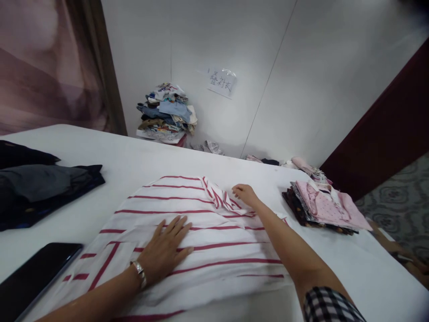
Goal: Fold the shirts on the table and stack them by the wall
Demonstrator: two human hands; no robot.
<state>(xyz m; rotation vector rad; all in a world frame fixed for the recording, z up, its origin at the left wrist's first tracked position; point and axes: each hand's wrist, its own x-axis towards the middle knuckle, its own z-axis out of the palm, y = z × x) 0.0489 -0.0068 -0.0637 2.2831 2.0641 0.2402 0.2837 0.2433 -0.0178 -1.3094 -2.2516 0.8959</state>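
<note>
A white shirt with dark red stripes lies spread on the white table in front of me, its collar bunched at the far side. My left hand rests flat on the striped cloth, fingers extended; a silver bracelet circles that wrist. Just right of the collar is my right hand, its fingers loosely bent and slightly apart, with no cloth visible between them. The right forearm reaches across the shirt and hides part of its right side.
A black phone lies at the near left, below dark folded clothes. Folded shirts, a pink one on top, are stacked at the right. Beyond the table's far edge stands a tall clothes pile; a paper sign hangs on the wall.
</note>
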